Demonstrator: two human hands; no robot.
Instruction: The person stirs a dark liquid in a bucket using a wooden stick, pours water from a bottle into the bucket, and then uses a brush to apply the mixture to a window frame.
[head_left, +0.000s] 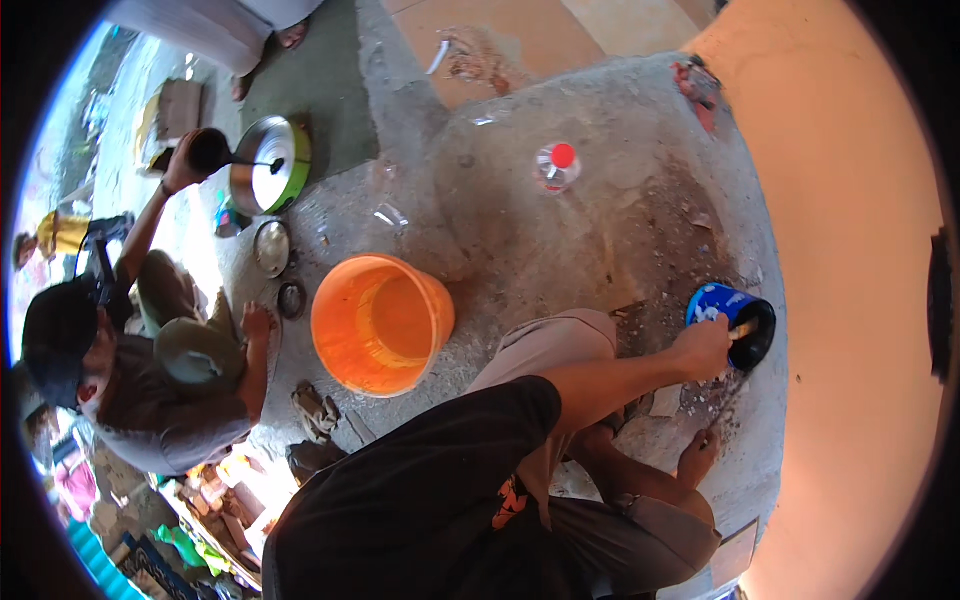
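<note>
My left hand point(706, 347) reaches to the right and is closed on a pale wooden stick point(743, 330). The stick runs into the mouth of a blue paint can point(715, 298). This can leans over, and its inside looks black. What is on the stick's far end is hidden in the can. My right hand is out of the picture. Left of my knee stands an orange bucket point(436, 310), stained orange inside.
A co-worker crouches at left, pouring dark liquid from a dark container point(208, 152) into a green-sided tin point(296, 170). Nearby lie a round lid point(271, 248) and a dark ring point(291, 299). A red-capped clear bottle point(558, 168) stands ahead. An orange wall point(840, 200) rises at right.
</note>
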